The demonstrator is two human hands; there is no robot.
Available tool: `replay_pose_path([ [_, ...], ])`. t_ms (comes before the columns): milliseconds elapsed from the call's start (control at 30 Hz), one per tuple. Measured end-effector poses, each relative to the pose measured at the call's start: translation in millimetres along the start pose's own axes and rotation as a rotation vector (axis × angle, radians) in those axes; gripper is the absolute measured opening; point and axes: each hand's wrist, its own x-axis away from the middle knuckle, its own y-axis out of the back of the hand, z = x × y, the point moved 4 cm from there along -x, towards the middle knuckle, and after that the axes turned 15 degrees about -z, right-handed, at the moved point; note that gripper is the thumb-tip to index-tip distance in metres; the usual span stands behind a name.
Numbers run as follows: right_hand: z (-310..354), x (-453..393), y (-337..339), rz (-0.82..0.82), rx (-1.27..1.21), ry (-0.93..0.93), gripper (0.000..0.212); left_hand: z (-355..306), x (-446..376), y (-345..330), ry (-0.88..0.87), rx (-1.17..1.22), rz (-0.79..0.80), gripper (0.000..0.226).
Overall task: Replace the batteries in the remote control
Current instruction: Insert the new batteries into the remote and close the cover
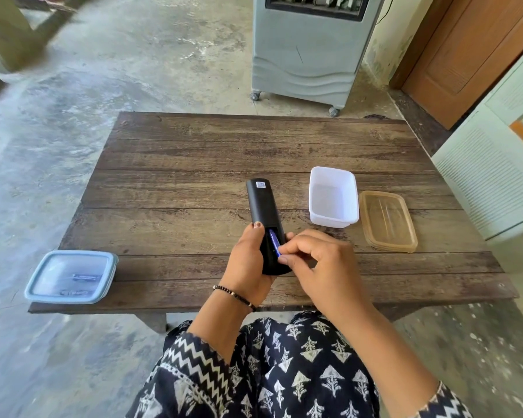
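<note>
Held just above the wooden table (194, 146), back side up, by the left hand (248, 260): a slim black remote control (261, 206), thumb laid along its left edge, fingers curled round from beneath. Cover off, compartment open at the near end, with one blue battery (274, 242) lying in it, tilted slightly, near tip raised. Right hand (311, 260) bent over that end, fingertips (284, 251) pinching or levering the battery's near tip; hard to tell whether lifting out or seating in. Probably light and rigid, this remote, smooth plastic, a bit slippery; best gripped round the waist as now, clear of the open bay. Battery likely small, hard, prone to roll or spring free under the contact's push; best taken at the end away from the spring, nail under the tip. Matte black shell, a small white sticker (260, 184) near the far end. Off to the right, well apart, an open white tub (316, 212) with an amber lid (405, 236) just beside it. At the table's near-left corner, a closed blue-lidded box (34, 292), two batteries faintly visible through the lid. Compartment cover not seen anywhere.
</note>
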Motion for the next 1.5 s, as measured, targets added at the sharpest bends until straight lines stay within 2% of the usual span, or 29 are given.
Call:
replay_pose_path([
  [200, -2, 2, -4, -0.036, 0.086, 0.048, 0.008, 4, -2, 0, -0.043, -0.029, -0.030, 0.023],
  [667, -6, -1, -13, -0.053, 0.109, -0.033, 0.009, 7, -6, -3, -0.084, -0.016, -0.055, 0.023],
  [867, -12, -3, -6, -0.081, 0.000, -0.233, 0.012, 3, -5, -7, -0.129, -0.042, -0.027, 0.020],
  [1100, -8, 2, -12, -0.107, 0.101, -0.095, 0.010, 6, -5, -4, -0.104, -0.026, -0.036, 0.018],
  [1367, -6, 4, -14, -0.122, 0.132, -0.043, 0.011, 4, -6, -4, -0.121, -0.041, -0.009, 0.020],
  [1500, -3, 7, -12, -0.070, 0.115, 0.035, 0.023, -4, -3, -6, -0.106, -0.023, 0.053, 0.020],
])
